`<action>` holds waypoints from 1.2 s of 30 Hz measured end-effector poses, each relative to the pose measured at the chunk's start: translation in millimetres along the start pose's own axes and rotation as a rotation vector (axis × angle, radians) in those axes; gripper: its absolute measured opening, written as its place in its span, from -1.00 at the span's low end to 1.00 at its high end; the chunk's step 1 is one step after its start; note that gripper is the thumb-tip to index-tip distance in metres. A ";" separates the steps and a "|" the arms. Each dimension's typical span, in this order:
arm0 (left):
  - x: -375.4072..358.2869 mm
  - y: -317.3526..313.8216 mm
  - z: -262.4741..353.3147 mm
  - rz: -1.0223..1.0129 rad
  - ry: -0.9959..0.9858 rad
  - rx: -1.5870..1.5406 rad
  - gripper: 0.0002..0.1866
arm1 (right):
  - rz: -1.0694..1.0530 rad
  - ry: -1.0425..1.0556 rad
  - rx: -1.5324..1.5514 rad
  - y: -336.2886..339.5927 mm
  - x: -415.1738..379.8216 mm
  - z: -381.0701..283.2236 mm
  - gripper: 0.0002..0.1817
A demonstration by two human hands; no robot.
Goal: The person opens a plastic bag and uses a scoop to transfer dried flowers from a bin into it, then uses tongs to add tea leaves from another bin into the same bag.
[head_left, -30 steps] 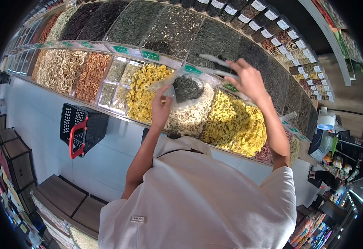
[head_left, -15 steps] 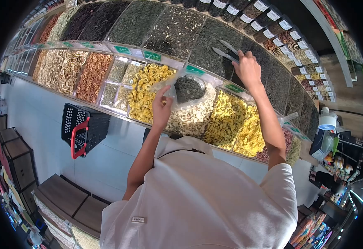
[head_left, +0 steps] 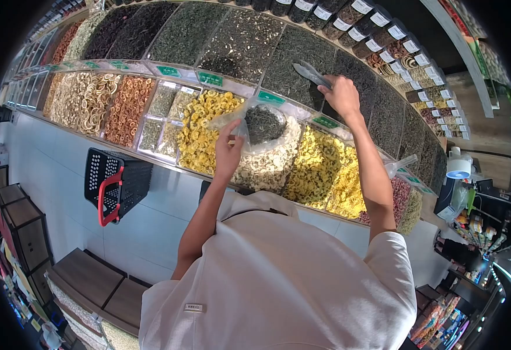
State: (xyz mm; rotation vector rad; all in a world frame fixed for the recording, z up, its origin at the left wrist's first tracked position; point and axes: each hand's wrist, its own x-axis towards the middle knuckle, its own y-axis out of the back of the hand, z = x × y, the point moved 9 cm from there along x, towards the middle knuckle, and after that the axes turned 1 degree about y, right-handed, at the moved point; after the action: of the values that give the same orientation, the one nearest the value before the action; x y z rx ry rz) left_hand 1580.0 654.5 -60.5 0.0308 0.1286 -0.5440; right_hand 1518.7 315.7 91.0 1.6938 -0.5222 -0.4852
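Note:
My left hand (head_left: 228,153) pinches the rim of a clear plastic bag (head_left: 239,129), with its fingers closed on the film. Dark dried tea leaves (head_left: 265,123) fill the bag's mouth, and it rests over pale dried slices (head_left: 265,167) in the front row. My right hand (head_left: 343,96) is wrapped round the handle of a pair of tongs (head_left: 308,72). The tongs' arms lie close together over a bin of dark green leaves (head_left: 290,52) in the back row. Whether leaves are caught between the tips is too small to tell.
Yellow dried flowers (head_left: 314,166) fill bins beside the bag. Labelled jars (head_left: 378,44) line the back right. A black basket with a red handle (head_left: 110,195) stands on the floor at left. A clear scoop (head_left: 401,165) lies to the right of my right forearm.
The tongs' arms have come together from spread apart. My right hand has moved slightly left and down. My left hand and the bag have stayed nearly in place.

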 end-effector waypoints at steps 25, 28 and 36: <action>-2.2 2.7 -1.3 0.013 -0.029 -0.036 -0.47 | 0.038 -0.033 0.266 20.3 -9.7 27.6 -0.50; -2.5 2.0 1.4 0.022 -0.022 -0.047 -0.48 | 0.125 0.098 0.284 44.8 -19.7 13.7 -0.51; -2.0 3.3 3.2 0.027 -0.027 -0.010 -0.48 | -0.046 0.087 0.459 18.7 -86.0 -20.8 -0.53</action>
State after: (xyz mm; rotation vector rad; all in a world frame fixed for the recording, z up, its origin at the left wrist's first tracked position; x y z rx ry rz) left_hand 1580.4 658.2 -57.0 0.0151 0.1045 -0.5168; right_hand 1459.7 379.5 115.9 2.1586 -0.5611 -0.3374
